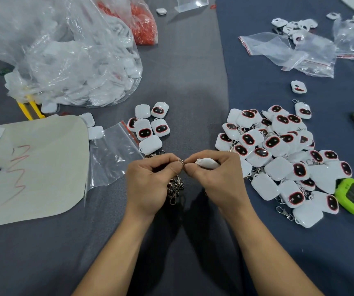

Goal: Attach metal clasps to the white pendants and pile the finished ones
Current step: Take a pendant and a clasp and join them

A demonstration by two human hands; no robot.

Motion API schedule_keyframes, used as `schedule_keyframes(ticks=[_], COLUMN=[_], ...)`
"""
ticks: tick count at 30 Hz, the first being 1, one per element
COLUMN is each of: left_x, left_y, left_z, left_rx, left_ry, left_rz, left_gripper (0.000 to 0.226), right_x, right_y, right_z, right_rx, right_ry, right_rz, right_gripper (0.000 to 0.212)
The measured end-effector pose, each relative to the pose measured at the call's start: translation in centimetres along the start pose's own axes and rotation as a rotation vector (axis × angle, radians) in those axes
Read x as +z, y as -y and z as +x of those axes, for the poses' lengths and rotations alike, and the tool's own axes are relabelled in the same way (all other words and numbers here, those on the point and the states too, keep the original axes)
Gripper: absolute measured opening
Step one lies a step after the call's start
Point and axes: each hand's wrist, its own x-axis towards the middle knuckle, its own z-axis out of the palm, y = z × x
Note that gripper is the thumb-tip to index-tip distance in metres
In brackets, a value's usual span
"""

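Gripping white pendant (pixel 206 163) in right hand (pixel 213 178) at desk (pixel 182 82) centre, pinching metal clasp (pixel 180 161) in left hand (pixel 150 178) at its 9 o'clock; likely light, rigid, slick, best held by flat faces; finished pile (pixel 278 154) at 3 o'clock.

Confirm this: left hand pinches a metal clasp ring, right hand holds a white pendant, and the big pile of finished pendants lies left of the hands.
Wrong on the pile's side. The head view shows the left hand pinching the clasp ring, the right hand holding the white pendant, and the big pile lying right of the hands.
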Motion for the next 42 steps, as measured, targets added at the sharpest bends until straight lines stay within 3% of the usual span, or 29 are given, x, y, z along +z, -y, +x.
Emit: schedule_keyframes(ticks=[5, 9, 13, 19, 21, 25, 28, 34, 42], left_x=[0.1, 0.0, -0.1, -0.2, -0.1, -0.1, -0.1, -0.1, 0.0], left_y=[-0.4, -0.3, -0.5, -1.0, -0.8, -0.6, -0.4, -0.6, -1.1], left_z=[0.0, 0.0, -0.3, -0.2, -0.2, -0.2, 0.0, 0.5, 0.7], left_rx=[-0.022, -0.016, 0.025, 0.304, 0.357, 0.127, -0.051, -0.113, -0.129], left_ry=[0.049, 0.032, -0.022, 0.001, 0.027, 0.070, 0.089, 0.149, 0.233], left_rz=[-0.078, -0.005, 0.095, 0.698, 0.772, 0.475, 0.251, 0.190, 0.090], left_gripper=[0.019, 0.026, 0.014, 0.007, 0.009, 0.014, 0.022, 0.025, 0.010], right_x=[0.1, -0.2, 0.1, 0.1, -0.1, -0.5, -0.4, -0.6, -1.0], right_y=[0.3, 0.5, 0.4, 0.1, -0.1, -0.6, -0.9, -1.3, -1.2], right_z=[0.0, 0.0, 0.0, 0.0, 0.1, 0.1, 0.2, 0.5, 0.7], right_rx=[-0.038, -0.078, -0.063, -0.113, -0.143, -0.169, -0.092, 0.043, 0.087], right_ry=[0.010, -0.012, -0.054, -0.043, -0.022, -0.022, -0.014, 0.032, 0.108], right_rz=[0.044, -0.050, -0.092, -0.259, -0.306, -0.324, -0.175, 0.129, 0.231], right_gripper=[0.015, 0.013, 0.016, 0.021, 0.020, 0.020, 0.022, 0.014, 0.011])
